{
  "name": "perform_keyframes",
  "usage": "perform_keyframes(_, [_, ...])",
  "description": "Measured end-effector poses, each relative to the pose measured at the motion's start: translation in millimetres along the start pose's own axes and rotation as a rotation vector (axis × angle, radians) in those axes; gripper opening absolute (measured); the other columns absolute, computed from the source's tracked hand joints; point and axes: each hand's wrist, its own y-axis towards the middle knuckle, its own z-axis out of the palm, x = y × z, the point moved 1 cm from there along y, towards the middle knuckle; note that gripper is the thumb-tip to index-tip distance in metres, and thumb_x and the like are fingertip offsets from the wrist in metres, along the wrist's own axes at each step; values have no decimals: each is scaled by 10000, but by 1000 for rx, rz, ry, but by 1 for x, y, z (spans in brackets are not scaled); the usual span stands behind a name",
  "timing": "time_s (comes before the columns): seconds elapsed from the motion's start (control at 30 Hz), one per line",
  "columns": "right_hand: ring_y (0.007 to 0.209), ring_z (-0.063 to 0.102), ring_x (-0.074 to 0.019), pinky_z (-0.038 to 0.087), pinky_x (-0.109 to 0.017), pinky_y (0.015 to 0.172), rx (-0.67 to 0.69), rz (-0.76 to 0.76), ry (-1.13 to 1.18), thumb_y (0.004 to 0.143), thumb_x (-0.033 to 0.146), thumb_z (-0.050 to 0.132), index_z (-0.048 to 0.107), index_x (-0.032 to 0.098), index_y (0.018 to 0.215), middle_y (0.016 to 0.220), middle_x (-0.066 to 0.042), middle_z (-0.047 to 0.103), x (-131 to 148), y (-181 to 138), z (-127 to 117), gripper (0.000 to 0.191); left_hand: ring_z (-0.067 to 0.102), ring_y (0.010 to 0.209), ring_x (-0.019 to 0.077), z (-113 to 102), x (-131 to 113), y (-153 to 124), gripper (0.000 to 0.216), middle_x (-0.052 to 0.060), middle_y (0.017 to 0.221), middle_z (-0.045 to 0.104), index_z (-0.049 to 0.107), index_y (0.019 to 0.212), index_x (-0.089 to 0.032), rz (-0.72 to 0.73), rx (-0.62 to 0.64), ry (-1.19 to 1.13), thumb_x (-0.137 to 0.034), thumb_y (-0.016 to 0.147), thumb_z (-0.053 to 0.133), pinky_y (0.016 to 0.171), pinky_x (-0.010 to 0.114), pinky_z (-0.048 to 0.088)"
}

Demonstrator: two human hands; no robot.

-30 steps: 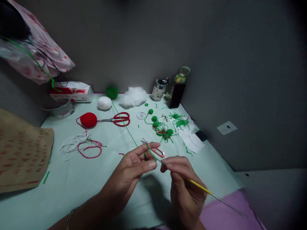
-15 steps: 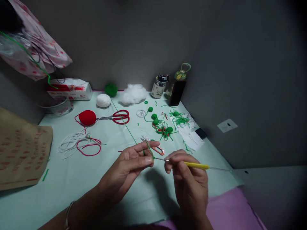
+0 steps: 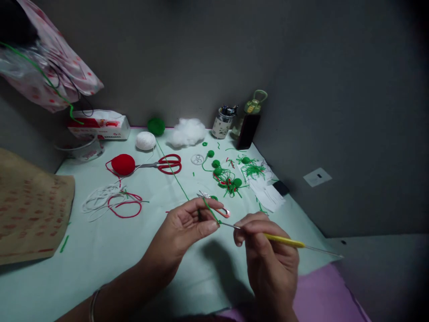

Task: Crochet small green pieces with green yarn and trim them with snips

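My left hand (image 3: 187, 228) pinches green yarn (image 3: 211, 210) between thumb and fingers, with a strand running over the index finger. In my right hand (image 3: 270, 255) is a crochet hook with a yellow handle (image 3: 284, 240), held like a pen. The hook's metal shaft (image 3: 229, 225) reaches left into a small green loop at my left fingertips. From the hand the strand leads back across the table to a green yarn ball (image 3: 156, 126). Small orange-handled snips (image 3: 224, 212) lie just behind my left fingers, partly hidden.
Red-handled scissors (image 3: 169, 164), a red yarn ball (image 3: 123, 164) and a white yarn ball (image 3: 145, 141) lie on the left. Fluffy white stuffing (image 3: 187, 133), a pen cup (image 3: 221, 124) and a phone (image 3: 248, 131) against a bottle (image 3: 253, 103) stand behind. Green crocheted balls (image 3: 217, 171) lie right of centre.
My right hand has shifted slightly right and down, and the hook now tilts more, its rear end lower. My left fingertips and the green loop have moved a little right.
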Motion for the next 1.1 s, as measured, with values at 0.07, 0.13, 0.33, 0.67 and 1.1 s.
perform_keyframes(0.07, [751, 597, -163, 505, -304, 645, 20, 9, -26, 979, 221, 583, 758, 263, 993, 851, -38, 652, -4, 0, 0, 181, 552, 785, 139, 2, 3, -1, 249, -9, 792, 610, 769, 1050, -227, 2, 7, 45, -230, 803, 802, 787, 271, 423])
perform_keyframes(0.13, [834, 619, -184, 518, -330, 712, 55, 23, -52, 973, 220, 591, 761, 269, 986, 890, -43, 678, -9, 0, 1, 178, 602, 848, 166, 3, 7, 0, 279, 9, 837, 654, 756, 1074, -225, -21, 39, 19, -229, 799, 802, 845, 307, 446])
perform_keyframes(0.33, [924, 635, -194, 521, -348, 785, 65, 36, -47, 978, 213, 584, 754, 298, 1001, 964, -29, 731, -17, -1, 1, 191, 645, 877, 173, 3, 8, 3, 337, 12, 860, 697, 751, 1102, -242, -58, 50, -2, -214, 775, 824, 892, 335, 464])
perform_keyframes(0.67, [962, 646, -190, 542, -350, 810, 139, -24, -234, 982, 134, 545, 741, 292, 1068, 1013, -32, 721, -7, -1, 3, 266, 639, 885, 185, 3, 9, 5, 382, 27, 883, 711, 741, 1166, -224, -87, -14, -53, -265, 794, 819, 868, 334, 441])
perform_keyframes(1.1, [993, 666, -179, 563, -334, 822, 113, -213, -377, 937, 12, 550, 706, 270, 1192, 1071, -42, 702, -11, -9, 2, 395, 595, 842, 124, 4, 12, 4, 460, 4, 855, 679, 709, 1247, -218, -192, 44, -321, -195, 799, 811, 887, 273, 410])
